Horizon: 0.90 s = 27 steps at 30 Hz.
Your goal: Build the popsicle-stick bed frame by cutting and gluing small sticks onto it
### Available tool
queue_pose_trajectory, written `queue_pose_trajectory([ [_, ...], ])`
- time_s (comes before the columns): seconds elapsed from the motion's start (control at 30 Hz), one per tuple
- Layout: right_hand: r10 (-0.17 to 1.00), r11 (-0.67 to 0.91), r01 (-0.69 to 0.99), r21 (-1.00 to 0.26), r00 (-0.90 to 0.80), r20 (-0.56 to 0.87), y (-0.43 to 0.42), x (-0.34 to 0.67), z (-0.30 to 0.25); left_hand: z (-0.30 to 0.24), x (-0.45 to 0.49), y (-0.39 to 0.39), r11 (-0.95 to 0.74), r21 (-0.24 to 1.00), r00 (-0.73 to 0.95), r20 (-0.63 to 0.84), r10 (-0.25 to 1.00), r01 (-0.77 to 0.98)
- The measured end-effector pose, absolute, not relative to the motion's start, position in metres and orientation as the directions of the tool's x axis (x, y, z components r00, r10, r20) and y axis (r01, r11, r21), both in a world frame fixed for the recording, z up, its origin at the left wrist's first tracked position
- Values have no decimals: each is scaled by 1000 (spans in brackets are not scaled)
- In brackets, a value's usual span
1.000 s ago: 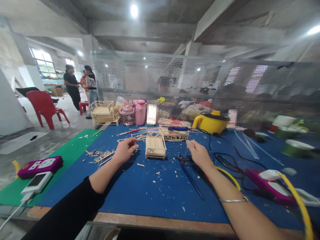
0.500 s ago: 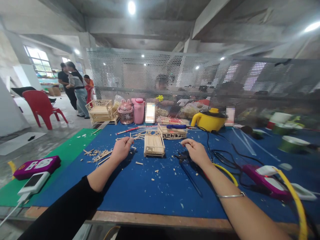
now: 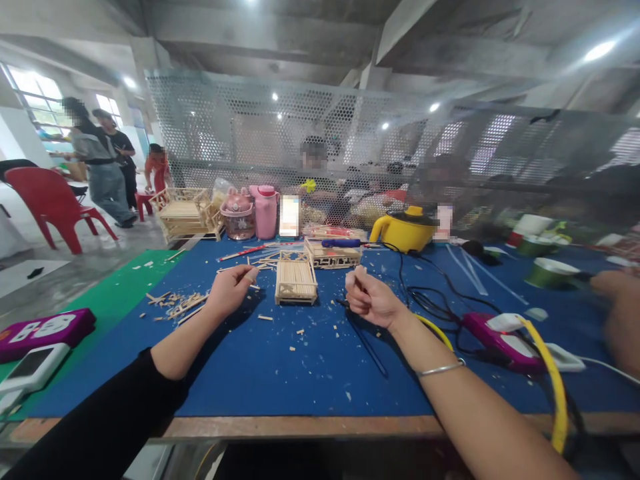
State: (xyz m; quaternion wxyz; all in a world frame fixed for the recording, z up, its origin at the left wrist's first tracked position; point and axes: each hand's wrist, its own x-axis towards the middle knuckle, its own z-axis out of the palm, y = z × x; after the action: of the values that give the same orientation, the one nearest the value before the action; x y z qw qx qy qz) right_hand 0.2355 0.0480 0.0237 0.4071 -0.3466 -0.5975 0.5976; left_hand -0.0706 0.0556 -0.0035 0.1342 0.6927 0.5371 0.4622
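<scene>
My left hand (image 3: 227, 290) rests on the blue mat (image 3: 310, 373) with its fingers curled, pinching what looks like a thin wooden stick. It lies just left of a small slatted stick model (image 3: 296, 280). My right hand (image 3: 370, 298) hovers to the model's right, closed in a loose fist. What it holds is hidden. A second stick model (image 3: 333, 254) with a blue-handled tool on top stands behind. A thin black tool (image 3: 367, 339) lies on the mat under my right wrist. Stick scraps (image 3: 180, 303) are piled to the left.
At the back stand a yellow pot (image 3: 405, 231), a pink bottle (image 3: 265, 211), a pink cup (image 3: 239, 215) and a bigger stick model (image 3: 185, 213). Purple power strips (image 3: 45, 327) (image 3: 500, 337), cables and a yellow hose (image 3: 550, 373) flank me. Another person's hand (image 3: 620, 313) is at the right edge.
The view has swung right and down. My right hand has turned and closed into a fist, drawing a little toward me. My left hand stays curled beside the model.
</scene>
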Motion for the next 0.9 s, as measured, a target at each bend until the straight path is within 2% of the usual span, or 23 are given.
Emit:
queue_pose_trajectory([
  [0.17,794,7,-147,-989,-601,95,42,230,25,14,-36,32,-525,620,39,624,780,583],
  [0.3,735,16,-153,-988,-669,115,35,221,21,29,14,7,-765,522,257,735,628,376],
  [0.37,728,25,-137,-990,-677,112,32,217,17,35,35,-1,-808,508,343,733,587,297],
  [0.47,725,41,-91,-995,-682,92,31,216,13,39,52,-7,-828,504,329,760,561,247],
  [0.67,704,89,31,-996,-709,41,31,226,20,25,54,-24,-792,591,246,753,610,154],
  [0.77,662,118,110,-987,-749,-4,29,227,27,15,51,-43,-725,659,185,701,689,202],
  [0.9,621,251,243,-937,-783,-36,24,221,34,8,52,-65,-591,759,48,603,796,272],
])
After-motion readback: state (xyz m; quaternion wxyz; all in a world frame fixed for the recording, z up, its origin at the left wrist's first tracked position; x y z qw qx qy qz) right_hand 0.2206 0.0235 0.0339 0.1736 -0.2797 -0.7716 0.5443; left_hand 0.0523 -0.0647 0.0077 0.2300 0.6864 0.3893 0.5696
